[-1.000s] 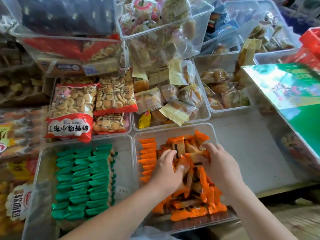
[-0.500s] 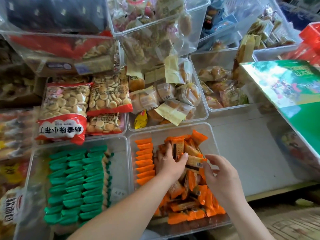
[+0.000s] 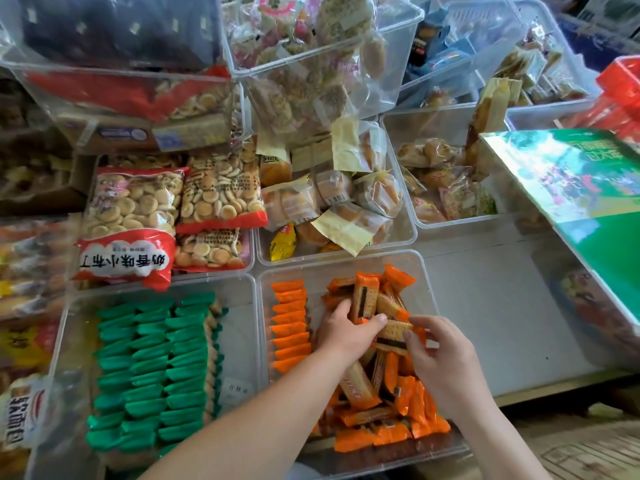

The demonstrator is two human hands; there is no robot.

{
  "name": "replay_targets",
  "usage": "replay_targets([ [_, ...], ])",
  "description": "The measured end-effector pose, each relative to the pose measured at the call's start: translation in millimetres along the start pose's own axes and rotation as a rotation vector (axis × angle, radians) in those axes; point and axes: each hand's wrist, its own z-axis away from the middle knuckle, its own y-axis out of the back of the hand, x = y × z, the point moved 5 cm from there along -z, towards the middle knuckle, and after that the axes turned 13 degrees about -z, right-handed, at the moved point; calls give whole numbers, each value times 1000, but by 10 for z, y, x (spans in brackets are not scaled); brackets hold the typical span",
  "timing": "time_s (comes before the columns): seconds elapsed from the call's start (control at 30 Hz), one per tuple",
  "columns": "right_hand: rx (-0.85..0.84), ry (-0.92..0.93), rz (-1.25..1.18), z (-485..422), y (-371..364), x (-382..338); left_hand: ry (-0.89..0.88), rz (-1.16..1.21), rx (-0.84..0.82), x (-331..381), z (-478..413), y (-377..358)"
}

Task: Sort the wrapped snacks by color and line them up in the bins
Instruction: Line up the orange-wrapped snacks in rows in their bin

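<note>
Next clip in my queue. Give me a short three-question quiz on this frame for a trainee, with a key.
1. True or false: the green snacks lie in tidy rows in their bin.
2. In the orange bin, the lined-up orange row runs along: A) its left wall B) its right wall C) its near wall.
3. What wrapper colour has the loose pile from which the left hand and the right hand grip packets?
Key: 1 true; 2 A; 3 orange.
</note>
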Motion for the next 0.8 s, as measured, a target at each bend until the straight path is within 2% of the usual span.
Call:
replay_targets([
  [0.13,41,56,52,-5,94,-81,-72,-30,-74,6,178,-84],
  [0.23,72,208,270,16,88,-235,-156,-199,-93,-68,348,-116],
  [0.33,-108,323,266,-6,-128,-348,-284,-217,-100,-67,545,-139],
  [0.4,-276,290,224,-23,-264,-290,-332,-142,-110,-84,633,-101],
  [0.47,-343,285,255,-58,-296,-224,-351,-36,-189,-126,729,-21],
  [0.57,-361,199,370,-84,-225,-188,-334,-8,-279,-252,842,2],
  [0.67,-365,90,538,5,-183,-204,-269,-1,-301,-314,906,14],
  [0.8,-272,33,523,147,-91,-235,-263,-34,-250,-356,909,183],
])
